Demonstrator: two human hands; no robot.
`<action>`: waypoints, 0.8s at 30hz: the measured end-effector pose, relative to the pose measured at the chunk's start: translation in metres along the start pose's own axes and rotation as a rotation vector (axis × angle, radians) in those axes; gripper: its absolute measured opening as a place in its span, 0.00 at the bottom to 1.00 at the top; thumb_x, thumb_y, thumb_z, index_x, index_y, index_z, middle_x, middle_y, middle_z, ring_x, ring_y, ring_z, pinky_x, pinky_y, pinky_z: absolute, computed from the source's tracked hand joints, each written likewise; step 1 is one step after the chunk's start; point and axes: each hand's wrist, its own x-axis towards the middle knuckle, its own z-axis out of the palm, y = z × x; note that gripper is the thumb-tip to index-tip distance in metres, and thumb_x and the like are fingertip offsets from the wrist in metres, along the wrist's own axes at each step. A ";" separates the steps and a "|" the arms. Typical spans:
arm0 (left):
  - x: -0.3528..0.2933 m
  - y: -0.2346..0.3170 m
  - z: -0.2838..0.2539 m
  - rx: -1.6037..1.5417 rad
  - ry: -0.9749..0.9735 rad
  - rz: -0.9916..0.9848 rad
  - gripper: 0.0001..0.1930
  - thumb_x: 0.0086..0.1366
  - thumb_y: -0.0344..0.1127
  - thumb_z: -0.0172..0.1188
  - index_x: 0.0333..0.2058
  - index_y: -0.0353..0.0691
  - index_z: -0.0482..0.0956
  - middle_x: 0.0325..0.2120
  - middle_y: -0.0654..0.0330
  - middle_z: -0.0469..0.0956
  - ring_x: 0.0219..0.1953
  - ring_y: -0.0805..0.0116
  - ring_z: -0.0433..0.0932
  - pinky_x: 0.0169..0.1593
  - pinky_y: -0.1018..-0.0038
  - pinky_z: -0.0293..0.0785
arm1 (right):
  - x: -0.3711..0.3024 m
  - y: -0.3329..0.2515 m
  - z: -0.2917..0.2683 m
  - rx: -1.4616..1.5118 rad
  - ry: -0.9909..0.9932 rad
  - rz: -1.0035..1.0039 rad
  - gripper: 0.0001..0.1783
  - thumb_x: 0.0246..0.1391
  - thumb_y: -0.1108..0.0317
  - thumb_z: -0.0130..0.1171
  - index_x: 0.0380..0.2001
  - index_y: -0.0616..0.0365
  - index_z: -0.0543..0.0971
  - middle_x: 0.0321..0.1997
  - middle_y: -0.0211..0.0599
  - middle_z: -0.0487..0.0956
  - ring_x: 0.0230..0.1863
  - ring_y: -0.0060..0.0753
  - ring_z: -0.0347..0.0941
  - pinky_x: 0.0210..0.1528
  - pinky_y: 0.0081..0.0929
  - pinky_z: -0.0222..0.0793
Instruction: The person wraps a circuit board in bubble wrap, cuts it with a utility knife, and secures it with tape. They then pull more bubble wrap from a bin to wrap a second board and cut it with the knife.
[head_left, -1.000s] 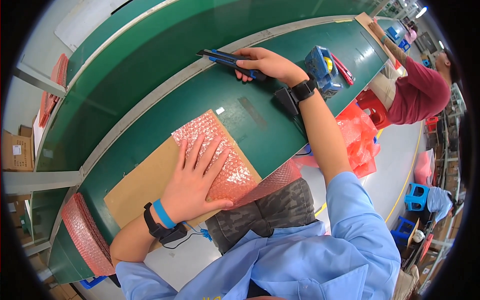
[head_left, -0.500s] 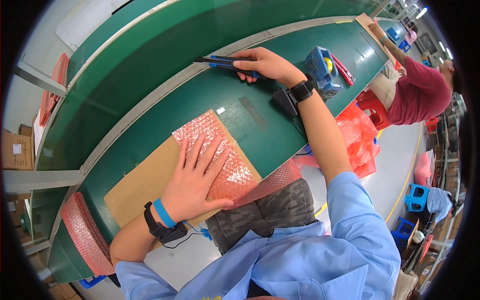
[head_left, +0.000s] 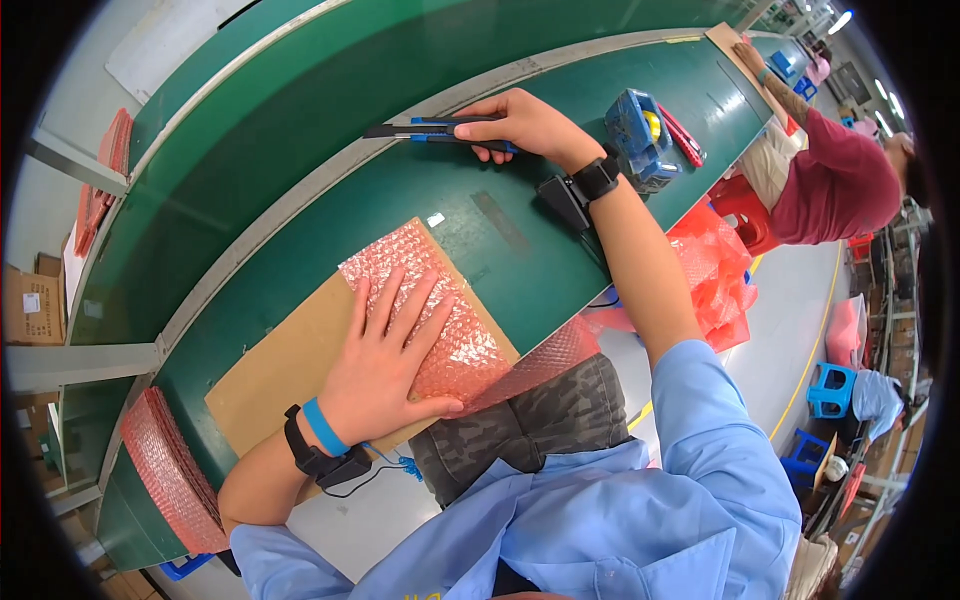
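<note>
My left hand [head_left: 383,368] lies flat with fingers spread on a sheet of pink bubble wrap [head_left: 468,338]. The bubble wrap covers the right part of a brown cardboard sheet [head_left: 285,345], and its near end droops over the table edge toward my lap. Up at the far side of the green table [head_left: 560,265], my right hand [head_left: 522,128] grips a black and blue utility knife [head_left: 432,130]. Its blade is extended, points left and stays well away from the bubble wrap.
A blue tape dispenser [head_left: 630,130] and a red utility knife [head_left: 682,138] sit right of my right hand. Pink bubble wrap pieces [head_left: 165,460] are stacked at the left. Crumpled red wrap [head_left: 712,285] hangs off the right edge. A co-worker [head_left: 835,185] sits farther right.
The blade now reaches farther out of the knife, and the right hand has shifted slightly left. My left hand stays flat on the bubble wrap.
</note>
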 end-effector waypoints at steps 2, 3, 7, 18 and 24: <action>0.001 0.001 -0.003 0.007 -0.002 0.003 0.61 0.60 0.77 0.65 0.79 0.38 0.61 0.82 0.44 0.51 0.83 0.33 0.45 0.82 0.33 0.36 | -0.001 -0.001 -0.003 0.019 -0.006 -0.011 0.24 0.71 0.56 0.69 0.62 0.62 0.86 0.29 0.26 0.83 0.27 0.14 0.75 0.31 0.16 0.72; 0.002 0.001 -0.004 0.008 0.003 0.013 0.61 0.60 0.77 0.65 0.79 0.37 0.61 0.82 0.44 0.51 0.83 0.32 0.46 0.82 0.33 0.35 | -0.002 -0.003 -0.006 0.020 -0.002 -0.015 0.24 0.71 0.56 0.69 0.61 0.62 0.86 0.29 0.27 0.84 0.28 0.14 0.76 0.31 0.16 0.73; -0.004 -0.005 0.009 0.026 -0.007 0.003 0.63 0.59 0.78 0.66 0.78 0.33 0.61 0.81 0.40 0.53 0.82 0.28 0.46 0.82 0.31 0.34 | 0.002 0.003 0.000 0.108 0.006 -0.020 0.22 0.69 0.57 0.72 0.56 0.63 0.88 0.34 0.33 0.88 0.35 0.18 0.84 0.35 0.16 0.79; 0.003 0.005 -0.004 0.016 -0.084 -0.018 0.66 0.52 0.72 0.72 0.78 0.28 0.58 0.80 0.36 0.52 0.82 0.28 0.44 0.81 0.29 0.33 | 0.005 0.009 0.003 0.286 0.075 -0.036 0.18 0.76 0.65 0.60 0.59 0.66 0.78 0.38 0.38 0.89 0.32 0.24 0.84 0.34 0.23 0.80; 0.006 0.022 -0.014 1.079 -0.226 0.032 0.55 0.70 0.68 0.63 0.80 0.33 0.55 0.80 0.34 0.53 0.81 0.27 0.48 0.81 0.36 0.41 | 0.007 0.010 0.001 0.368 0.067 -0.099 0.17 0.79 0.67 0.53 0.62 0.66 0.73 0.35 0.33 0.83 0.29 0.23 0.81 0.32 0.24 0.79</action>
